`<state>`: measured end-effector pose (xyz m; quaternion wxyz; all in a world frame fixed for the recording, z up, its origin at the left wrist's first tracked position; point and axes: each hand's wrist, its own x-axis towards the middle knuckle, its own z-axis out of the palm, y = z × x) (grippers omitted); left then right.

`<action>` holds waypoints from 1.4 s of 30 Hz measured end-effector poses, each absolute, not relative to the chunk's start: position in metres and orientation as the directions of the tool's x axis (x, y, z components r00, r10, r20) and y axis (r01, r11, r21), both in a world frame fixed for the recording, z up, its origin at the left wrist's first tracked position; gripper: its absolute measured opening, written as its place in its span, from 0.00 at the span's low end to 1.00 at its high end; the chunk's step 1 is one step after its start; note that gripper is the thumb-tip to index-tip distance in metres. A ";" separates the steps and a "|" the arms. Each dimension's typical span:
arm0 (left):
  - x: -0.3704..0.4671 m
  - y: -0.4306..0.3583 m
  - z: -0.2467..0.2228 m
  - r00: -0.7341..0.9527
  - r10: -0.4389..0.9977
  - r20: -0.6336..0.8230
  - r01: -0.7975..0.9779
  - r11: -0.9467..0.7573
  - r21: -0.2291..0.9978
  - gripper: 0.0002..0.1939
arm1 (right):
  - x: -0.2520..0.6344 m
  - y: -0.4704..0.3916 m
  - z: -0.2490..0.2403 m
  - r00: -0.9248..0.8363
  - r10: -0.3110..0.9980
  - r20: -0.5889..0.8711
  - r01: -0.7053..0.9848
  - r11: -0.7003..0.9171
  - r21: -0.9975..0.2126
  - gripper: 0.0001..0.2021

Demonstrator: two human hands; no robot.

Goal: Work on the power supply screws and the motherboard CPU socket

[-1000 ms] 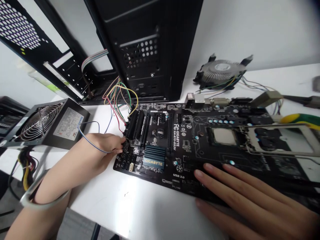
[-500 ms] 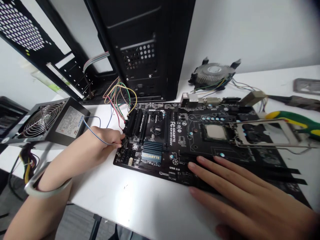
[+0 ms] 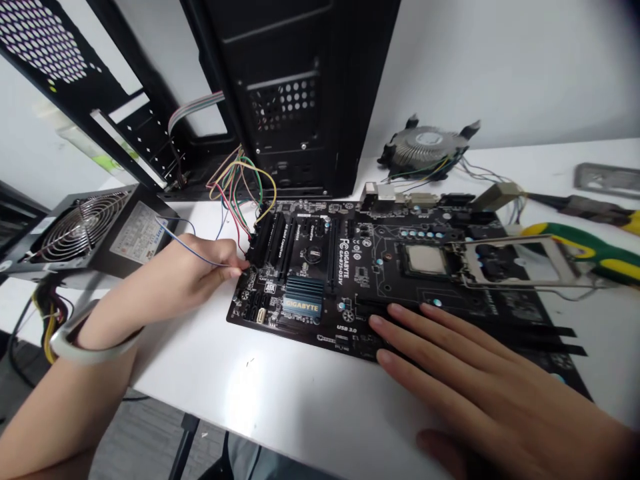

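A black Gigabyte motherboard (image 3: 370,287) lies flat on the white table. My left hand (image 3: 213,267) pinches the end of a thin blue wire (image 3: 187,245) at the board's left edge, beside the dark slots; the fingertips hide the wire's tip. Fingers spread, my right hand (image 3: 470,380) rests on the board's near edge, below the CPU (image 3: 424,260). The metal socket frame (image 3: 515,260) is swung up to the right of the CPU. Several coloured wires (image 3: 243,177) run from the case toward the board's left edge.
A black computer case (image 3: 300,47) stands behind the board. To the left sits a power supply (image 3: 95,227) with bundled cables. A CPU cooler (image 3: 427,150) lies at the back, and green-yellow handled pliers (image 3: 590,250) lie right of the board. The table's front edge runs close by.
The view has shifted slightly. My left hand stays at the board's left edge with the blue wire, its fingertips a little higher; my right hand still lies flat on the board.
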<state>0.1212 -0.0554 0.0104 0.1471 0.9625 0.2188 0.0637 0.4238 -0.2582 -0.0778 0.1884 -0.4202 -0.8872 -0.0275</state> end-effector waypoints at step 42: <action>0.128 -0.055 -0.020 0.723 0.598 0.346 0.564 -0.800 0.205 0.13 | 0.430 -0.250 -0.087 -0.630 0.628 0.457 0.712 0.702 0.016 0.30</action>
